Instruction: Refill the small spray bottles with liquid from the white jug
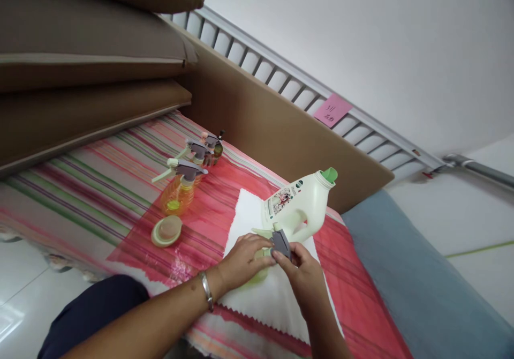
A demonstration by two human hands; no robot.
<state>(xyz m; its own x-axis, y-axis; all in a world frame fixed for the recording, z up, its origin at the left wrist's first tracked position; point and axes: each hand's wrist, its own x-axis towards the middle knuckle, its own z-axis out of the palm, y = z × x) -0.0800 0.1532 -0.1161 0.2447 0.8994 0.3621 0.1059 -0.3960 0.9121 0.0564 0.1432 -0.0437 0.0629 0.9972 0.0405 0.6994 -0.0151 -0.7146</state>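
Note:
A small translucent yellow-green spray bottle (260, 276) is between my hands over a white cloth (277, 305). My left hand (247, 256) wraps round its upper part and neck, hiding much of the bottle. On top sits a grey trigger spray head (281, 244), gripped by the fingers of my right hand (302, 268). Whether the head is fully screwed down cannot be seen. Just behind stands a large pale-green jug (315, 203) with a handle, a printed label and a green spout (330, 175).
Several spray bottles stand in a row to the left, the nearest an orange one (179, 195). A round cream lid (166, 230) lies in front of it. Brown cushions (96, 37) are stacked at the upper left. A brown board (281, 128) rises behind the striped tablecloth (76, 182).

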